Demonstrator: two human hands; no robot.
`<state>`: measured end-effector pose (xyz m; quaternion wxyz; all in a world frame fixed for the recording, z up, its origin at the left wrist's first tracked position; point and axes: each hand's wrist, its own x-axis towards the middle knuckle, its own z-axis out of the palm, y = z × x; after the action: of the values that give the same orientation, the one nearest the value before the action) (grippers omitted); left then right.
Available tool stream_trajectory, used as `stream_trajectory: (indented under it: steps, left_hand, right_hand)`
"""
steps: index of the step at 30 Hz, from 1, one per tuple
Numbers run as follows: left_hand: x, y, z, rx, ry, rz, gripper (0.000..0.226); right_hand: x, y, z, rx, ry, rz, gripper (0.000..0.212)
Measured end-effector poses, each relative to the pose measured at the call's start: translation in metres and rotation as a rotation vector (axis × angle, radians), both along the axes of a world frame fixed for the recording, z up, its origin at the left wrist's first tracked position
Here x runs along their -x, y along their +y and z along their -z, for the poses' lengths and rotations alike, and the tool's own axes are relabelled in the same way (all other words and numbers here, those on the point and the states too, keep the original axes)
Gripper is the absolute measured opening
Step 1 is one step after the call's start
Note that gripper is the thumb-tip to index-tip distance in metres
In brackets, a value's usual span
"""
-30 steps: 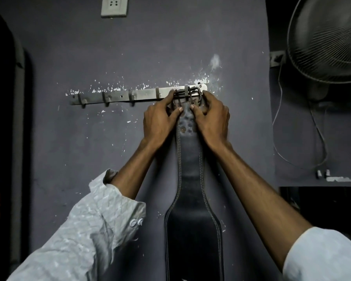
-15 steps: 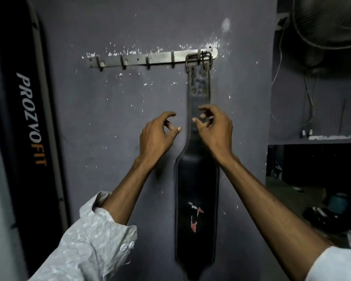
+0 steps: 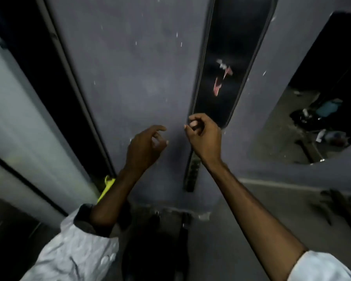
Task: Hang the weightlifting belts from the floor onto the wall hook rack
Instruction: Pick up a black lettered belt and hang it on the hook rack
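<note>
Two hands in view, both bare and both empty. Left hand (image 3: 145, 148): fingers loosely curled, thumb and forefinger apart, nothing between them. Right hand (image 3: 204, 135): fingers curled in toward the palm, gripping nothing; its knuckles overlap the lower end of the belt in the frame, contact cannot be told. The two hands sit near each other with a gap of bare wall between

One belt (image 3: 229, 57) counted on the wall: black, wide, pale stitching along its edges, hanging above and just right of the right hand and running up out of the top of the frame. A narrow strap end (image 3: 192, 171) with holes shows below the right wrist. Whatever the belt hangs from lies above the frame

Writing: one red and white mark (image 3: 223, 78) on the belt face above the right hand, motion-blurred, not readable. No other legible text

Two sleeves: light patterned sleeve (image 3: 77, 246) pushed back on the left forearm; light cuff (image 3: 322, 268) at the right elbow, bottom right corner

Outward: grey wall (image 3: 134, 78) behind both hands, flecked white. Left of the left hand, one dark upright panel (image 3: 54, 74) with a pale edge. One yellow item (image 3: 107, 187) beside the left forearm, kind unclear. Grey floor (image 3: 231, 230) below the forearms. Right of the right hand, an opening (image 3: 322, 98) with dark clutter, blurred
</note>
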<state>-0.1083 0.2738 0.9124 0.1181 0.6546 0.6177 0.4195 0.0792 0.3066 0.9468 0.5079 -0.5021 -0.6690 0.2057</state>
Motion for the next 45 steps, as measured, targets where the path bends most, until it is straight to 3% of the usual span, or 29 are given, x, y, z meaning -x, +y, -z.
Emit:
stream_trajectory:
  steps: [5, 10, 15, 18, 23, 27, 30, 36, 42, 45]
  left_hand:
    - [0.017, -0.042, 0.171, 0.262, -0.081, -0.097, 0.033]
    - [0.02, -0.102, 0.366, 0.531, -0.132, -0.156, 0.026]
    - [0.013, -0.159, 0.553, 0.673, -0.197, -0.225, 0.033]
    - [0.013, -0.187, 0.653, 0.87, -0.262, -0.339, 0.032]
    - [0.029, -0.241, 0.788, 0.964, -0.299, -0.431, 0.029]
    - [0.045, -0.272, 0.857, 1.052, -0.323, -0.45, 0.034]
    - [0.062, -0.284, 0.889, 1.046, -0.221, -0.496, 0.062]
    - [0.086, -0.291, 0.938, 1.155, -0.237, -0.461, 0.083]
    - [0.087, -0.302, 0.943, 1.066, -0.215, -0.558, 0.055]
    - [0.088, -0.301, 0.925, 1.081, -0.303, -0.549, 0.05]
  right_hand:
    - [0.002, -0.017, 0.167, 0.215, -0.03, -0.004, 0.015]
    - [-0.004, -0.05, 0.377, 0.494, -0.053, -0.014, 0.018]
    - [-0.023, -0.099, 0.568, 0.735, -0.093, -0.006, 0.015]
    - [-0.025, -0.129, 0.669, 0.865, -0.167, -0.014, 0.021]
    - [0.009, -0.182, 0.813, 1.106, -0.068, -0.055, 0.021]
    - [0.054, -0.221, 0.895, 1.189, -0.044, -0.112, 0.017]
    - [0.084, -0.237, 0.938, 1.232, -0.082, -0.167, 0.017]
    - [0.122, -0.257, 0.985, 1.381, -0.094, -0.25, 0.038]
    - [0.136, -0.265, 0.99, 1.359, 0.066, -0.24, 0.041]
    - [0.125, -0.266, 0.974, 1.353, 0.156, -0.184, 0.041]
